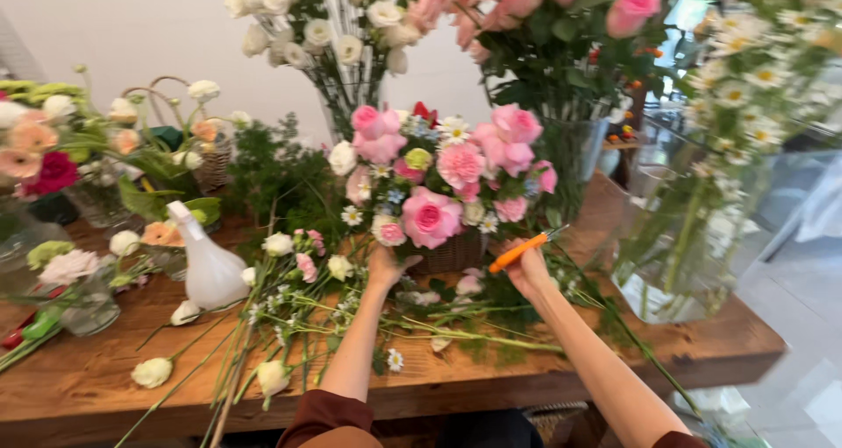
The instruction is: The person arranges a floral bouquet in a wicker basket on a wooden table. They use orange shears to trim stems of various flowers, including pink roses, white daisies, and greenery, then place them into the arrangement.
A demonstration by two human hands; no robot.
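The left hand (383, 265) reaches up into the pink bouquet (438, 181) in a wicker basket (453, 254) mid-table (79, 382); its grip is hidden. The right hand (526, 271) is closed around orange snips (519, 251) just beside the basket. Cut stems (263, 325) and a white spray bottle (208, 264) lie left.

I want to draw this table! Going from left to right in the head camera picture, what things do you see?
Red flower → white spray bottle → left hand under the pink flower basket → right hand holding orange-handled cutters → glass vase of daisies.
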